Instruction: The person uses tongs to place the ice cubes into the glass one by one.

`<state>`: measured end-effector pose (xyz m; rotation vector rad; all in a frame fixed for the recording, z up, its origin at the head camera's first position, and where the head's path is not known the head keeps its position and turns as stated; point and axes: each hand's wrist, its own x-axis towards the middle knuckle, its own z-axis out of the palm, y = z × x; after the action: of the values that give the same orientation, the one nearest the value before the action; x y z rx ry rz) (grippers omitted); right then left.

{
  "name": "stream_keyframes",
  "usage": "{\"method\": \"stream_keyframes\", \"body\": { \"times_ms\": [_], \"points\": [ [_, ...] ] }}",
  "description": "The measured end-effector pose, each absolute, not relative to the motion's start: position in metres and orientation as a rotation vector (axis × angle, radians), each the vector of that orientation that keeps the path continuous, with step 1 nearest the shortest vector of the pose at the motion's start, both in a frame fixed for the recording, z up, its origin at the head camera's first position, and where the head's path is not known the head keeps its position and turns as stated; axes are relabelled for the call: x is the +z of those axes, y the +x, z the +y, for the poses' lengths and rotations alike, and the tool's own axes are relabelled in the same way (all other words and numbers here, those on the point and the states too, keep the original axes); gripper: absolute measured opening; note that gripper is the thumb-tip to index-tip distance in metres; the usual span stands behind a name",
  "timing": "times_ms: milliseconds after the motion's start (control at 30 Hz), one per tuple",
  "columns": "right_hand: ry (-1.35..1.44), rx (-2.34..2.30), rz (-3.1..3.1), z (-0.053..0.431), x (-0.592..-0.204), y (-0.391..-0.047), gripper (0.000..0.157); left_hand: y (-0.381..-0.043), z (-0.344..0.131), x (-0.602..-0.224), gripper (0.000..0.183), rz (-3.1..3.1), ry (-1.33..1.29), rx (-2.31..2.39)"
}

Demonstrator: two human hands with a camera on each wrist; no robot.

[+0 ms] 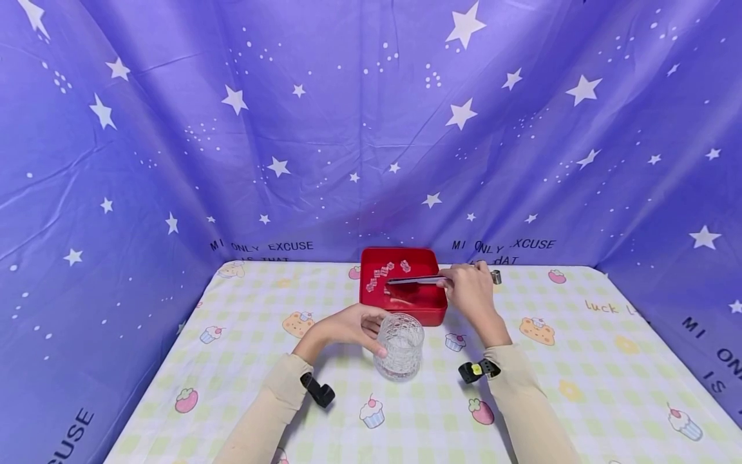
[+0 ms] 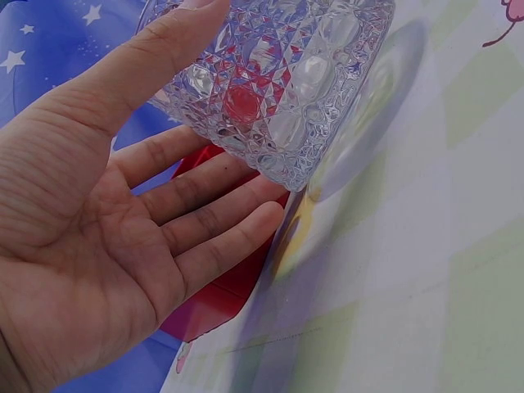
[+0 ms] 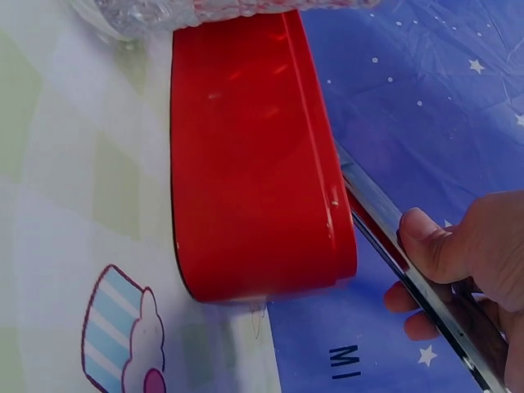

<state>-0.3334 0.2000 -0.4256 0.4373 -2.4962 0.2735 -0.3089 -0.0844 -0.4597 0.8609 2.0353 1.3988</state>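
A clear cut-pattern glass (image 1: 400, 351) stands on the tablecloth in front of a red box (image 1: 426, 317). My left hand (image 1: 350, 325) holds the glass from its left side, the thumb (image 2: 155, 57) along the near wall and the other fingers reaching behind it. Metal tongs (image 1: 420, 280) are gripped in my right hand (image 1: 472, 293), thumb on one arm and fingers below. Their front end reaches over the box rim into the box. Several small clear cubes (image 1: 384, 271) lie inside, mostly left and back. Whether the tong tips touch a cube, I cannot tell.
The table has a checked tablecloth (image 1: 232, 399) printed with cupcakes, bears and strawberries. Behind and beside it hangs a blue star-patterned curtain (image 1: 348, 129), close behind the red box. Black straps with small devices sit on both wrists.
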Motion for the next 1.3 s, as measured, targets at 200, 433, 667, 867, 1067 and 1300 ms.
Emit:
{"method": "stream_keyframes", "body": {
  "times_ms": [200, 433, 667, 867, 1067, 1300],
  "points": [
    [0.427, 0.29, -2.473, 0.206, -0.425, -0.335, 0.013, -0.309, -0.085, -0.461, 0.062, 2.042, 0.859, 1.396],
    [0.414, 0.289, -2.462, 0.211, -0.424, -0.335, 0.014, -0.309, -0.084, -0.461, 0.063, 2.037, 0.859, 1.399],
    [0.377, 0.314, -2.469, 0.215, -0.418, -0.333, 0.015, -0.31, -0.085, -0.461, 0.063, 2.031, 0.861, 1.403],
    [0.364, 0.353, -2.451, 0.217, -0.412, -0.331, 0.017, -0.31, -0.085, -0.461, 0.063, 2.046, 0.85, 1.391],
    [0.333, 0.451, -2.41, 0.221, -0.408, -0.331, 0.019, -0.309, -0.085, -0.46, 0.063, 2.057, 0.844, 1.391],
    [0.353, 0.446, -2.257, 0.222, -0.407, -0.331, 0.017, -0.31, -0.086, -0.461, 0.062, 2.053, 0.852, 1.394]
  ]
}}
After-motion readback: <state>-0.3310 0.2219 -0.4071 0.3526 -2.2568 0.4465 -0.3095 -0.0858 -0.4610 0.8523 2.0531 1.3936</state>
